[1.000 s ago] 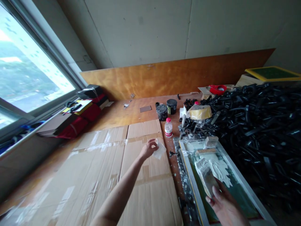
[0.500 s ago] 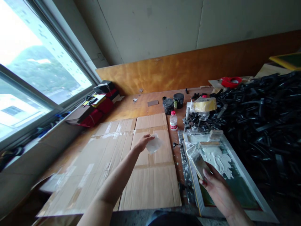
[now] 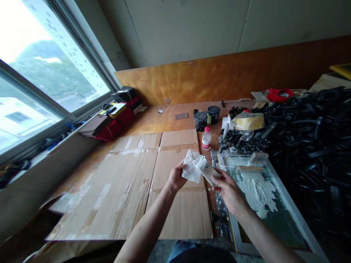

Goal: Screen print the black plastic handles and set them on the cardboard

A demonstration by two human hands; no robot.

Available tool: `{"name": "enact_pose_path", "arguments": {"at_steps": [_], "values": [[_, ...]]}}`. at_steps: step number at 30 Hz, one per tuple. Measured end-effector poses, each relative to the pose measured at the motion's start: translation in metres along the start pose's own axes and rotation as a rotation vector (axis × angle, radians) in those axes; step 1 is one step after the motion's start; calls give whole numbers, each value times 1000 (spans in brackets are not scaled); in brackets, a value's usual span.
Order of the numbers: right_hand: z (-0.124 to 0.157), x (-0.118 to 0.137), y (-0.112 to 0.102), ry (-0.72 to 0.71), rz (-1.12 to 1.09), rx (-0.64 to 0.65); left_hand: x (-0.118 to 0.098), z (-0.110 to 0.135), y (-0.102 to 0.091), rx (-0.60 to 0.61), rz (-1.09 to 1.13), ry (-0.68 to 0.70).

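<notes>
My left hand (image 3: pixel 175 178) is closed on a white crumpled cloth (image 3: pixel 191 168) held above the flattened cardboard (image 3: pixel 131 182). My right hand (image 3: pixel 229 189) grips a flat scraper (image 3: pixel 206 168) smeared with white paste, its tip resting against the cloth. Both hands meet over the cardboard's right edge, just left of the framed printing screen (image 3: pixel 290 215). White paste (image 3: pixel 259 190) lies spread on the screen's green mesh.
A small water bottle (image 3: pixel 206 138) and two black jars (image 3: pixel 207 117) stand behind the hands. A large heap of black plastic parts (image 3: pixel 307 131) fills the right side. A roll of yellow tape (image 3: pixel 248 121) and a red tape dispenser (image 3: pixel 279 95) lie beyond. Red folders (image 3: pixel 112 126) sit by the window.
My right hand lifted the paste-covered scraper off the screen and carried it left to the cloth. My left hand drew the cloth back toward me to meet it.
</notes>
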State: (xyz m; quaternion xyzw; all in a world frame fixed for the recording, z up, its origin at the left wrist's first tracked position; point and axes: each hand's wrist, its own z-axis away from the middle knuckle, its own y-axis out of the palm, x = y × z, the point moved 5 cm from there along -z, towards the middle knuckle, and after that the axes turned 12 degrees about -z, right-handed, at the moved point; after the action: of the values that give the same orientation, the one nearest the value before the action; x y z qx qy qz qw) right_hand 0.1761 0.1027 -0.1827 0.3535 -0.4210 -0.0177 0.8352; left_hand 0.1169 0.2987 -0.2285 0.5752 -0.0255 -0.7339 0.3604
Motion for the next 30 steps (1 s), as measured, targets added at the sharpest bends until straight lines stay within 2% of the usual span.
{"name": "enact_pose_path", "arguments": {"at_steps": [4,10,14,17,19,25,28,30], "values": [[-30,-20,22,-30,116,8,-11,-3,-11,35,-14,-1],[-71,-57,45,-2,233,-52,-29,-20,-48,9,2,-11],[-97,-79,60,104,139,-85,-38,-35,-70,72,104,-51],[-120,-93,77,210,82,-8,-44,-48,-86,130,171,-71],[-138,-98,88,200,61,39,-49,-59,-99,132,200,-71],[-202,-106,118,85,68,25,-66,-103,-152,32,162,-28],[-249,-102,133,34,82,9,-59,-122,-187,-92,96,8],[-290,-93,143,-11,120,-34,-47,-127,-212,-221,-64,56]]}}
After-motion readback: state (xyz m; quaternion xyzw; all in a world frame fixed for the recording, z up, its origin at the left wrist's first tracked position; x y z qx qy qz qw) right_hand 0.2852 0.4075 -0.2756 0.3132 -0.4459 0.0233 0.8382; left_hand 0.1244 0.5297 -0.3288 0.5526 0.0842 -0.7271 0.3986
